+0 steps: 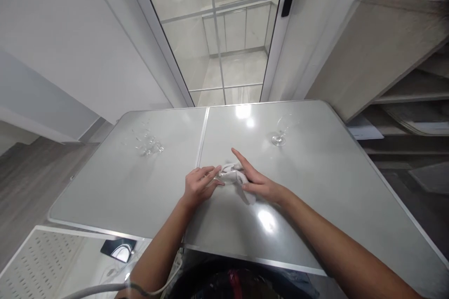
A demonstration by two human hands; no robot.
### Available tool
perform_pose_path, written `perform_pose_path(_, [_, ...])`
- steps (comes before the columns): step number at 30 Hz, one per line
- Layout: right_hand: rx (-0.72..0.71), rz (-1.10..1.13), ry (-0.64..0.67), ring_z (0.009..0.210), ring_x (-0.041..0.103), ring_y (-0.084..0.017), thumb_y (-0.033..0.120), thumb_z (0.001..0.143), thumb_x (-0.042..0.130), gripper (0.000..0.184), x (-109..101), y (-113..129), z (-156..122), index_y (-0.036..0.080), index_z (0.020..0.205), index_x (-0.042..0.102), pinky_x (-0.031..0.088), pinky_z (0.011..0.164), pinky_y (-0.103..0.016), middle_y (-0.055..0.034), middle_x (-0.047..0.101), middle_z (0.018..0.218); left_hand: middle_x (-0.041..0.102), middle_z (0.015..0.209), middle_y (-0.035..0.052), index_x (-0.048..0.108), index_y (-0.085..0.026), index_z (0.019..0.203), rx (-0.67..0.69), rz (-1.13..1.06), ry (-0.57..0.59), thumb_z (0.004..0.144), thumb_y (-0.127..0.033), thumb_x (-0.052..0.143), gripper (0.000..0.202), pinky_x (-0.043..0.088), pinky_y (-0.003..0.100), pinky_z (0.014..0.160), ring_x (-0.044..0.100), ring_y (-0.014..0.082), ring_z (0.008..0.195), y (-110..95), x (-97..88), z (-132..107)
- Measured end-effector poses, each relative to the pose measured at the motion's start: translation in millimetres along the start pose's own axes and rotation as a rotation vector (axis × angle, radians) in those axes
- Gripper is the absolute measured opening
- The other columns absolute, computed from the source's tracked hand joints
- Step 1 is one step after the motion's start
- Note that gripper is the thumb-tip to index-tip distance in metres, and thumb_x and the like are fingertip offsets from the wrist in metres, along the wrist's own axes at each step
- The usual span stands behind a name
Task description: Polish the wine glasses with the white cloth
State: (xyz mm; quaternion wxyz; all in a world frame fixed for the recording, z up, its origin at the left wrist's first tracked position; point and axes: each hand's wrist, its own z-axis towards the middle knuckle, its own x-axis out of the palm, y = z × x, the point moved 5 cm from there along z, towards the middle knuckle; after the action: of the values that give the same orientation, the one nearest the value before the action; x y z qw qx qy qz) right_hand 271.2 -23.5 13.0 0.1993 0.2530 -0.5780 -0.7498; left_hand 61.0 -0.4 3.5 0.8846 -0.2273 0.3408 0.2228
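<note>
Near the middle of the table my left hand (201,187) is closed around a clear glass (218,179), its fingertips pinching one end. Most of that glass is hidden by the fingers and by a white cloth (231,177), so its full shape does not show. My right hand (257,181) has the cloth between thumb and fingers, pressed against the glass, with one finger stretched out away from it. A loose end of the cloth hangs below the right hand.
On the grey folding table (168,205), a stemmed clear glass (279,138) stands at the right. Several transparent glass pieces (150,145) cluster at the left. A phone (118,248) lies on a white surface at lower left. Shelves (414,84) stand right; a glass door (238,70) is behind.
</note>
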Motion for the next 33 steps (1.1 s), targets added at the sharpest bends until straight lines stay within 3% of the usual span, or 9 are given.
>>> perform_pose_path(3, [-0.011, -0.227, 0.045, 0.118, 0.062, -0.026, 0.029, 0.104, 0.047, 0.075, -2.3, -1.2, -0.2, 0.030, 0.167, 0.007, 0.047, 0.106, -0.046, -0.0115, 0.060, 0.143, 0.079, 0.085, 0.0045, 0.072, -0.026, 0.123, -0.032, -0.004, -0.039, 0.088, -0.033, 0.078, 0.036, 0.053, 0.030, 0.067, 0.072, 0.0157, 0.069, 0.2, -0.7, 0.5])
perform_pose_path(7, [-0.047, -0.399, -0.140, 0.109, 0.064, -0.027, 0.026, 0.102, 0.052, 0.058, 1.3, -4.7, 3.4, 0.033, 0.158, 0.040, 0.050, 0.099, -0.048, -0.0103, 0.068, 0.130, 0.073, 0.068, -0.0010, 0.072, -0.026, 0.123, -0.082, -0.037, -0.082, 0.086, -0.032, 0.080, 0.038, 0.049, 0.028, 0.061, 0.065, 0.0135, 0.058, -0.4, 0.4, 1.2])
perform_pose_path(10, [0.016, -0.204, -0.402, 0.092, 0.065, -0.024, 0.035, 0.098, 0.064, 0.048, -0.3, -12.5, 4.4, 0.032, 0.145, 0.054, 0.054, 0.089, -0.043, -0.0087, 0.071, 0.118, 0.073, 0.076, 0.0000, 0.068, -0.025, 0.129, -0.100, -0.088, -0.085, 0.087, -0.028, 0.078, 0.043, 0.050, 0.029, 0.065, 0.066, 0.0137, 0.063, -2.5, 1.1, 3.3])
perform_pose_path(14, [0.177, 0.291, -0.676, 0.067, 0.062, -0.017, 0.046, 0.093, 0.071, 0.066, -4.5, -27.5, 1.6, 0.029, 0.151, 0.043, 0.053, 0.067, -0.030, 0.0011, 0.067, 0.081, 0.070, 0.097, 0.0069, 0.061, -0.023, 0.127, -0.117, -0.193, -0.089, 0.090, -0.023, 0.072, 0.038, 0.052, 0.034, 0.075, 0.065, 0.0182, 0.082, -0.4, 3.6, 4.3])
perform_pose_path(18, [0.196, 0.371, -0.545, 0.071, 0.065, -0.019, 0.051, 0.094, 0.068, 0.074, -0.6, -25.5, 4.4, 0.028, 0.156, 0.035, 0.055, 0.069, -0.031, -0.0010, 0.069, 0.086, 0.048, 0.078, -0.0005, 0.051, -0.024, 0.100, -0.229, -0.366, -0.257, 0.096, -0.028, 0.064, 0.015, 0.043, 0.027, 0.061, 0.050, 0.0165, 0.073, 9.5, 6.9, -4.4])
perform_pose_path(21, [0.092, 0.032, -0.360, 0.095, 0.070, -0.026, 0.045, 0.093, 0.070, 0.074, 4.0, -20.0, 5.9, 0.028, 0.157, 0.036, 0.057, 0.091, -0.045, -0.0099, 0.072, 0.116, 0.040, 0.075, -0.0028, 0.044, -0.024, 0.092, -0.573, -0.549, -0.296, 0.103, -0.037, 0.053, 0.019, 0.036, 0.025, 0.055, 0.042, 0.0137, 0.063, 23.8, 15.6, -14.6])
perform_pose_path(24, [-0.094, -0.320, -0.204, 0.106, 0.069, -0.028, 0.034, 0.098, 0.061, 0.053, 14.4, -16.8, 6.4, 0.032, 0.149, 0.049, 0.038, 0.115, -0.062, -0.0091, 0.072, 0.126, 0.036, 0.071, -0.0044, 0.044, -0.023, 0.089, -0.834, -0.672, -0.246, 0.104, -0.046, 0.048, 0.027, 0.032, 0.025, 0.050, 0.036, 0.0116, 0.055, 30.2, 19.6, -18.0])
perform_pose_path(27, [-0.056, -0.286, -0.296, 0.107, 0.070, -0.027, 0.034, 0.100, 0.058, 0.049, 14.9, -20.6, 5.9, 0.033, 0.148, 0.049, 0.044, 0.112, -0.058, -0.0083, 0.072, 0.124, 0.039, 0.073, -0.0029, 0.048, -0.022, 0.088, -0.801, -0.635, -0.212, 0.102, -0.047, 0.052, 0.029, 0.033, 0.026, 0.053, 0.037, 0.0123, 0.059, 28.5, 11.2, -9.8])
perform_pose_path(33, [0.200, 0.244, -0.429, 0.081, 0.072, -0.023, 0.051, 0.098, 0.062, 0.074, 8.9, -28.4, 4.4, 0.026, 0.160, 0.030, 0.059, 0.076, -0.036, -0.0055, 0.073, 0.095, 0.044, 0.079, 0.0022, 0.049, -0.022, 0.084, -0.541, -0.533, -0.311, 0.102, -0.043, 0.050, 0.028, 0.040, 0.030, 0.059, 0.044, 0.0169, 0.070, 14.5, -1.0, -2.0])
